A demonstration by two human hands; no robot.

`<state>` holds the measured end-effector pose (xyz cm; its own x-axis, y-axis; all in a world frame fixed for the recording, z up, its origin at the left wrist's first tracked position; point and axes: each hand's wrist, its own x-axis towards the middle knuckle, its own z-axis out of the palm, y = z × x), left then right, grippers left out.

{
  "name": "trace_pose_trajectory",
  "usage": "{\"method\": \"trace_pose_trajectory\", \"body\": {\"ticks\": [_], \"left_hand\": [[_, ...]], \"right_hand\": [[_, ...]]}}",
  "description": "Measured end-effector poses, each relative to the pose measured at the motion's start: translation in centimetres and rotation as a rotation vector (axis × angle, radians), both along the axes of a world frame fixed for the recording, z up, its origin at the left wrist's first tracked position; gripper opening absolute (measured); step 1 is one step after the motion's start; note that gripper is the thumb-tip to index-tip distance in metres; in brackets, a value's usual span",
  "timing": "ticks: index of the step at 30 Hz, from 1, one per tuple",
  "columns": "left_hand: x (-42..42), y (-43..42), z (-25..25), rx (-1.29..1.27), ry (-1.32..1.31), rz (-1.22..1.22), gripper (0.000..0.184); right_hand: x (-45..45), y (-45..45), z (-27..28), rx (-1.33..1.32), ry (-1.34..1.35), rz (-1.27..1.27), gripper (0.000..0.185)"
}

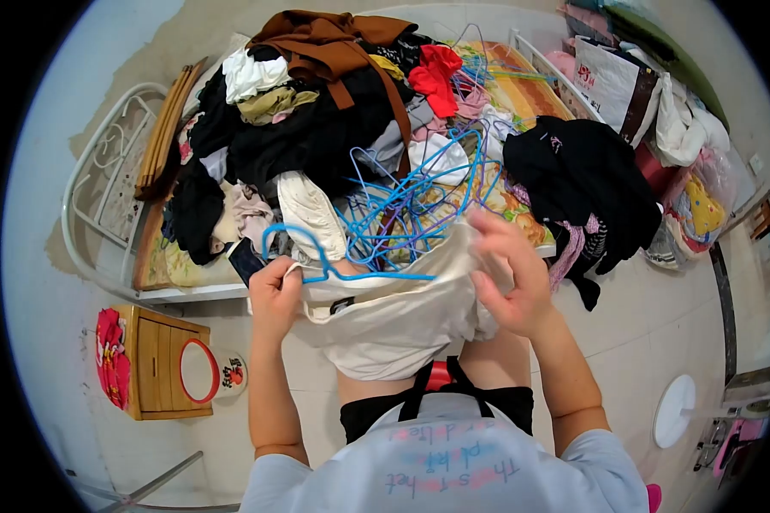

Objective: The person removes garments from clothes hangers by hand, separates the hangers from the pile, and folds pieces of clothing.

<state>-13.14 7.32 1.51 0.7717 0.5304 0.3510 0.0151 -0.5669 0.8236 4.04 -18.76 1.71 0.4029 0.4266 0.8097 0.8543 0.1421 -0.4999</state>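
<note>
My left hand (275,295) is closed on the edge of a cream garment (385,329) and on one end of a blue hanger (359,276). The hanger lies along the garment's upper opening, its hook pointing up and to the left. At the garment's right side, my right hand (513,278) has its fingers spread and somewhat blurred; the cloth is beside it. Just beyond the garment, a tangle of blue and purple hangers (402,214) rests on the bed.
Dark, white and brown clothes (308,128) are heaped on the bed. Black clothing (586,184) hangs over its right edge. A wooden cabinet (158,363) and a red-rimmed bin (198,372) stand at the left. Bags (616,85) are at the upper right.
</note>
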Motion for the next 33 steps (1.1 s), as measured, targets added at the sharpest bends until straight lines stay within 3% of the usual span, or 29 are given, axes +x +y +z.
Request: {"method": "trace_pose_trajectory", "body": {"ticks": [4, 6, 7, 8, 12, 14, 16, 17, 19, 22, 24, 30, 32, 33], "left_hand": [[0.1, 1.5, -0.1, -0.233, -0.098, 0.012, 0.017], [0.2, 1.9, 0.0, -0.296, -0.086, 0.06, 0.018], [0.1, 2.4, -0.2, -0.334, -0.068, 0.03, 0.017], [0.0, 2.7, -0.3, -0.372, -0.048, -0.003, 0.017], [0.0, 2.5, -0.5, -0.426, -0.048, -0.147, 0.02], [-0.4, 2.2, -0.3, -0.209, 0.149, -0.194, 0.018], [-0.7, 2.0, -0.7, -0.218, 0.214, -0.185, 0.018], [-0.8, 2.0, -1.4, -0.152, 0.198, -0.121, 0.016], [-1.0, 2.3, -2.4, -0.031, 0.15, 0.013, 0.014], [-2.1, 2.3, -2.0, -0.049, 0.161, 0.036, 0.015], [-2.5, 2.8, -2.1, 0.007, 0.189, 0.021, 0.017], [-2.2, 2.8, -1.2, 0.016, 0.287, -0.137, 0.018], [-1.7, 2.2, -1.0, 0.087, 0.233, -0.269, 0.019], [-1.8, 2.2, -1.3, 0.108, 0.193, -0.228, 0.019]], "right_hand": [[-0.1, -0.2, 1.7, 0.017, 0.085, -0.136, 0.04], [0.6, -2.2, 0.0, -0.411, 0.364, 0.179, 0.035], [0.9, -2.6, -1.2, -0.499, 0.338, 0.176, 0.022], [1.0, -3.0, -1.9, -0.5, 0.339, 0.174, 0.022], [1.9, -3.6, -1.2, -0.417, 0.564, 0.09, 0.017], [3.4, -4.0, -1.1, -0.367, 0.672, 0.082, 0.021], [4.5, -3.8, -1.1, -0.07, 0.916, 0.073, 0.024], [4.6, -4.0, -0.8, 0.072, 1.115, 0.203, 0.016], [3.8, -3.5, -0.5, 0.101, 1.053, 0.175, 0.012], [3.9, -4.1, -0.8, 0.045, 0.843, 0.096, 0.012], [5.3, -5.8, -1.1, -0.384, 0.785, 0.087, 0.011], [7.9, -5.3, -1.6, -0.189, 0.611, -0.059, 0.012], [8.6, -4.6, -2.1, 0.025, 0.965, 0.033, 0.015], [8.6, -3.7, -2.8, 0.097, 0.897, 0.103, 0.019]]}}
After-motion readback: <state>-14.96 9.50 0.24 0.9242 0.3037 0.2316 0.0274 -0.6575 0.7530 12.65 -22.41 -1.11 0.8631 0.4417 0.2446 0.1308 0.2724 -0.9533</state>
